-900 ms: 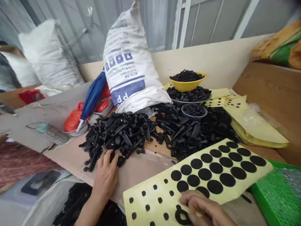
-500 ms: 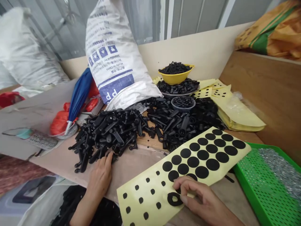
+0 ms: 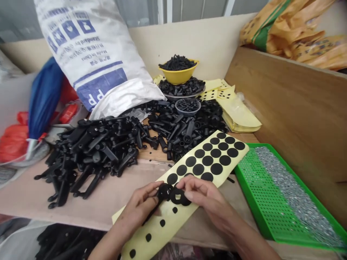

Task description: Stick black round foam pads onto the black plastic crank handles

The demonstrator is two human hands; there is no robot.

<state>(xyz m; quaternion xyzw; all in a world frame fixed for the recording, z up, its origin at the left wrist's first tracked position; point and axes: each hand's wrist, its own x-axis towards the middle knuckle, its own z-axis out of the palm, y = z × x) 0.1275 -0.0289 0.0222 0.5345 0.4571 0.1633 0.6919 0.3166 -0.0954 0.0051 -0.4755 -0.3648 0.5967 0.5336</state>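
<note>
A yellow sheet (image 3: pixel 206 162) with black round pads lies slanted on the table in front of me. My left hand (image 3: pixel 141 206) grips a black plastic part (image 3: pixel 163 191) over the sheet's middle. My right hand (image 3: pixel 203 196) pinches a black ring-shaped pad (image 3: pixel 177 196) right beside that part; the two pieces touch. Both hands meet above the sheet, near the table's front edge.
A heap of black plastic handles (image 3: pixel 92 151) covers the left and middle. Behind stand a white sack (image 3: pixel 89 54), a yellow bowl (image 3: pixel 179 74) of black bits and a stack of yellow sheets (image 3: pixel 238 115). A green perforated tray (image 3: pixel 271 202) with metal pieces sits right, beside a wooden wall (image 3: pixel 298 108).
My left hand left the heap with a black part and came to the sheet. My right hand lifted the ring pad off the sheet. The view swung right and down.
</note>
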